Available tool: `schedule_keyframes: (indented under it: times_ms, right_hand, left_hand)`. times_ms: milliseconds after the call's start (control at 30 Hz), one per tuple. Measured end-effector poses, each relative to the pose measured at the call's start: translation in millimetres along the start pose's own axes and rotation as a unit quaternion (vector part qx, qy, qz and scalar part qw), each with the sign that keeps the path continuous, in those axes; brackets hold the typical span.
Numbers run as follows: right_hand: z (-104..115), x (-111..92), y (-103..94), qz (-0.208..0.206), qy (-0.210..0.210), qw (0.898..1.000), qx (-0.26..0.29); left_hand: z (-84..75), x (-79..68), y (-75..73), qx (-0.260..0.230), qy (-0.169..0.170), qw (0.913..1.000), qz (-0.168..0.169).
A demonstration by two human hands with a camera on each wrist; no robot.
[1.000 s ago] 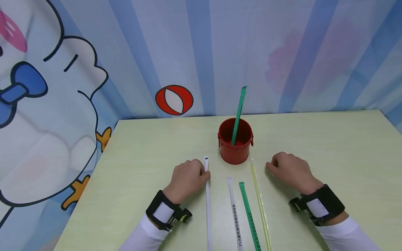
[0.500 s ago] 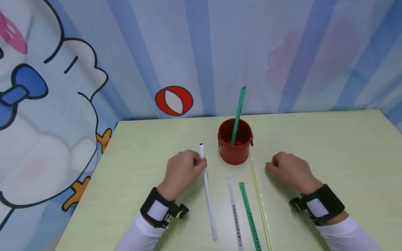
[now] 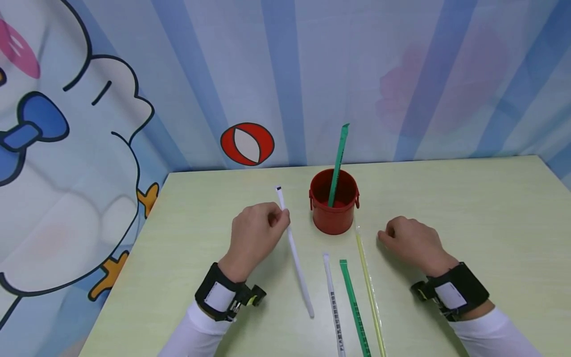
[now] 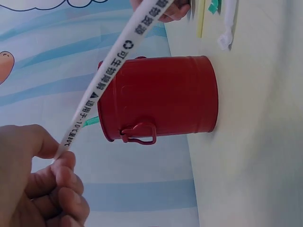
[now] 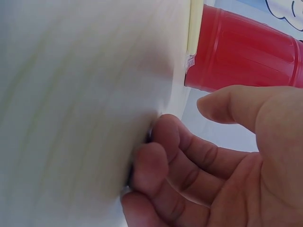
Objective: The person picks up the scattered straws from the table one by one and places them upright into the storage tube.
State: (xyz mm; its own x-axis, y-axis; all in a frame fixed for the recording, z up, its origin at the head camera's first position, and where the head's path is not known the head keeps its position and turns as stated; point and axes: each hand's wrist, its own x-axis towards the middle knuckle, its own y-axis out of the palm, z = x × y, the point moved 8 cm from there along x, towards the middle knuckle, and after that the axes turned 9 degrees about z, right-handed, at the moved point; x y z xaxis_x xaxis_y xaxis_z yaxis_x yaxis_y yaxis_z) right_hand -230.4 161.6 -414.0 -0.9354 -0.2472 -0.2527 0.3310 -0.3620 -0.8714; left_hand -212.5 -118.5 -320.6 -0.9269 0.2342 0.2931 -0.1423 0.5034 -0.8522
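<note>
Between thumb and forefinger my left hand (image 3: 255,235) pinches a white paper-wrapped straw (image 3: 298,260) near its far end. Printed lettering runs along that straw (image 4: 106,71) in the left wrist view. It slants over the table, left of a small red bucket (image 3: 333,221). A green wrapped straw (image 3: 339,156) leans inside the bucket, its top sticking up above the rim. My right hand (image 3: 415,244) rests on the table to the right of the bucket. Its fingers (image 5: 151,165) curl loosely and hold nothing.
In front of the bucket, side by side, lie another white wrapped straw (image 3: 332,297), a green wrapped straw (image 3: 354,302) and a yellow straw (image 3: 369,287) in clear wrapping. A striped cartoon curtain (image 3: 200,74) hangs behind the pale table (image 3: 468,198).
My left hand has moved forward and slightly left with the white straw, whose near end has come away from the front and swung right. My right hand has stayed put.
</note>
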Motion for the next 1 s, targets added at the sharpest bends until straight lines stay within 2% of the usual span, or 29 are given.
schedule_keyframes:
  times_ms: [200, 433, 733, 1000]
  right_hand:
    - [-0.7, 0.1, -0.7, -0.006, 0.000, 1.000, -0.003]
    - [-1.4, 0.5, -0.3, -0.008, 0.002, 1.000, -0.005]
    - [-2.3, 1.0, 0.5, -0.011, 0.001, 1.000, -0.004]
    - [-2.4, 0.0, -1.1, -0.012, 0.003, 1.000, -0.001]
  left_hand:
    - [-5.4, 2.1, -16.5, -0.002, 0.024, 0.9981, -0.057]
    - [-15.7, 4.8, -39.8, -0.012, 0.070, 0.9890, -0.130]
    - [-24.5, 10.1, -60.8, -0.036, 0.103, 0.9770, -0.184]
    - [-34.5, 14.9, -73.6, -0.069, 0.119, 0.9652, -0.222]
